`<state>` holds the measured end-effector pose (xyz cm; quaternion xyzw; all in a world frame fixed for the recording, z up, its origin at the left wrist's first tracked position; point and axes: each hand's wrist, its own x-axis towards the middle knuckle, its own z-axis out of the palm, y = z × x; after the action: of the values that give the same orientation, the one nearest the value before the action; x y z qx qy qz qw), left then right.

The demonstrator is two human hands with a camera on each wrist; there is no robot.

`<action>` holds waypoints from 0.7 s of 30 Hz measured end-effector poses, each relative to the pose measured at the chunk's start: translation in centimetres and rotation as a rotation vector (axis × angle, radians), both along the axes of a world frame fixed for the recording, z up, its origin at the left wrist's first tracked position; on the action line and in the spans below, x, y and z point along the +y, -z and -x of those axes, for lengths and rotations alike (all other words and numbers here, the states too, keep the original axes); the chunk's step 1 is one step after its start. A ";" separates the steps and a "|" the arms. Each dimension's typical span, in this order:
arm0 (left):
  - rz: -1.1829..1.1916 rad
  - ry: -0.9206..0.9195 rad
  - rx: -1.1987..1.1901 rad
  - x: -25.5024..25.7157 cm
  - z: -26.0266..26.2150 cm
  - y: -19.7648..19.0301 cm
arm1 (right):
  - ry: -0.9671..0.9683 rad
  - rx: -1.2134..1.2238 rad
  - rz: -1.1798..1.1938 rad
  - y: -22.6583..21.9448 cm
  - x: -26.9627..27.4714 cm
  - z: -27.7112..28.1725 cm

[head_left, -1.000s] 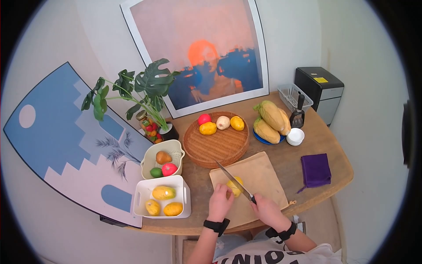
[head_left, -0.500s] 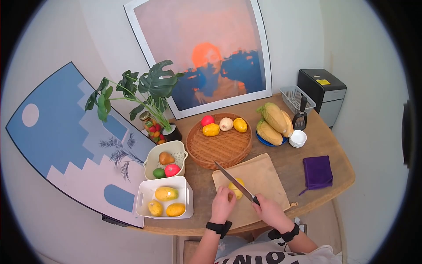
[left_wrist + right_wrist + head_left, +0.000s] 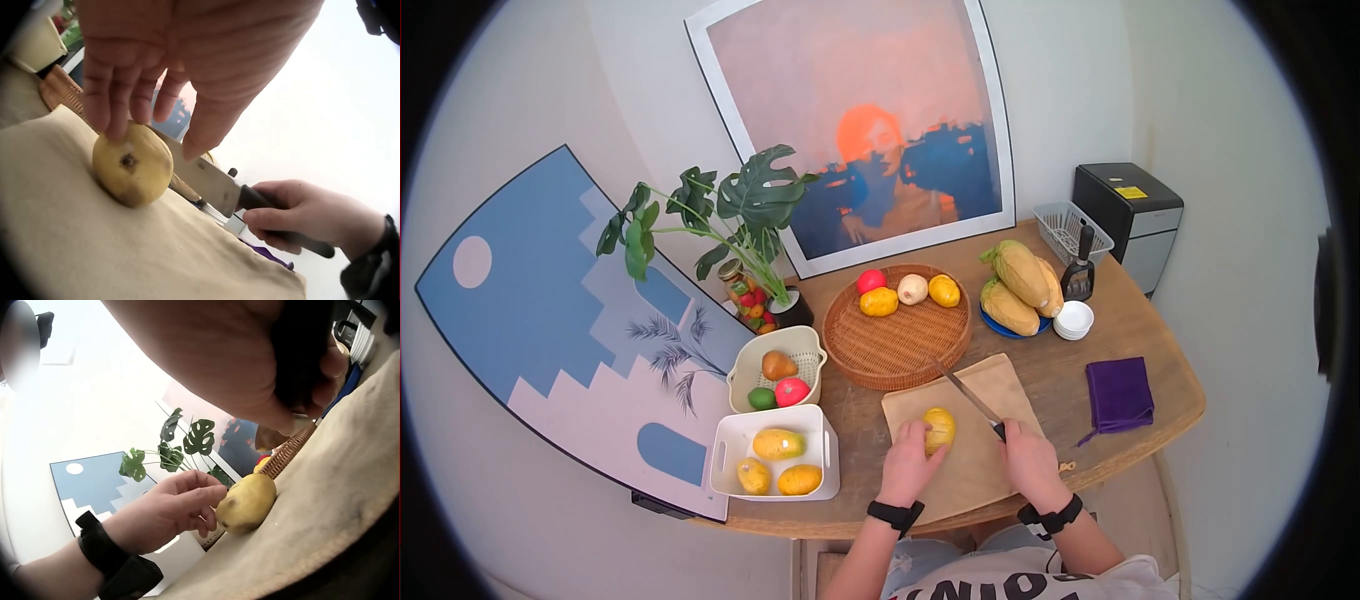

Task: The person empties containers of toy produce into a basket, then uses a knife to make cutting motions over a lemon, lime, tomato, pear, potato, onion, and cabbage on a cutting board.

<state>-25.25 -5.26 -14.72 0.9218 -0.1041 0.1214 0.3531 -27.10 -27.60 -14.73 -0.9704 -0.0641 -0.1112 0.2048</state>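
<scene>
A rounded yellow fruit (image 3: 940, 428) lies on a tan mat (image 3: 980, 470); its dark, dimpled end shows in the left wrist view. My left hand (image 3: 908, 464) is at its left side, fingers extended down with their tips at the top of the fruit (image 3: 132, 165) and the thumb held apart. The right hand (image 3: 1032, 462) grips the black handle of a large kitchen knife (image 3: 972, 392). Its blade points up and left, to the right of the fruit and toward the basket. In the right wrist view, that hand hides most of the blade.
Beyond the mat stands a round wicker tray (image 3: 880, 350) holding several fruits. A white bin (image 3: 828, 455) and a cream colander (image 3: 745, 370) are at left. To the right are corn cobs (image 3: 1022, 275), white bowls (image 3: 1074, 318) and a purple cloth (image 3: 1118, 395).
My right hand has shifted right with the knife, so the blade no longer crosses over the fruit. The left hand's fingers have spread from a closer bunch beside the fruit.
</scene>
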 end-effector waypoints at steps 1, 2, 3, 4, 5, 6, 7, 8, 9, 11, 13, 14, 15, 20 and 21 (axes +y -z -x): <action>-0.010 0.003 -0.021 -0.3 -0.1 0.0 | -0.008 -0.055 0.021 0.4 -0.2 -0.1; -0.019 0.005 -0.041 -0.5 -0.2 0.0 | -0.002 -0.045 0.031 0.6 -0.3 -0.2; -0.036 0.011 -0.016 -0.5 -0.2 -0.2 | 0.003 -0.035 0.040 0.6 -0.4 -0.3; -0.054 0.018 0.008 -0.5 -0.2 -0.4 | 0.008 -0.025 0.050 0.6 -0.5 -0.5; -0.072 0.025 0.031 -0.5 -0.1 -0.5 | -0.029 -0.047 0.062 0.5 -0.8 -0.6; -0.065 0.020 0.043 -0.4 -0.1 -0.4 | -0.065 -0.070 0.073 0.3 -1.4 -0.8; -0.059 0.016 0.053 -0.3 -0.2 -0.3 | -0.100 -0.095 0.084 0.0 -1.9 -0.9; -0.052 0.011 0.065 -0.3 -0.3 -0.2 | -0.129 -0.105 0.105 -0.6 -2.2 -0.9; -0.046 0.001 0.061 -0.2 -0.3 0.0 | -0.159 -0.112 0.128 -1.3 -2.7 -0.7; -0.031 -0.011 0.054 -0.2 -0.3 0.5 | -0.196 -0.115 0.150 -1.5 -3.3 -0.6; -0.023 -0.009 0.060 -0.3 -0.2 0.4 | -0.208 -0.109 0.147 -0.9 -3.8 -0.8; -0.018 -0.011 0.061 -0.4 -0.3 0.3 | -0.203 -0.103 0.158 -0.7 -3.9 -1.0; -0.028 -0.015 0.045 -0.5 -0.2 0.2 | -0.201 -0.094 0.168 -0.4 -4.0 -1.2; -0.112 -0.007 -0.131 -0.7 -0.5 0.3 | -0.210 -0.072 0.200 0.4 -4.1 -2.1; -0.107 0.009 -0.103 -0.7 -0.7 0.6 | -0.211 -0.086 0.196 0.4 -3.9 -2.0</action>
<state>-24.58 -5.99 -15.32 0.9315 -0.1325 0.1616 0.2978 -25.06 -31.48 -15.08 -0.9679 -0.1850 -0.1238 0.1164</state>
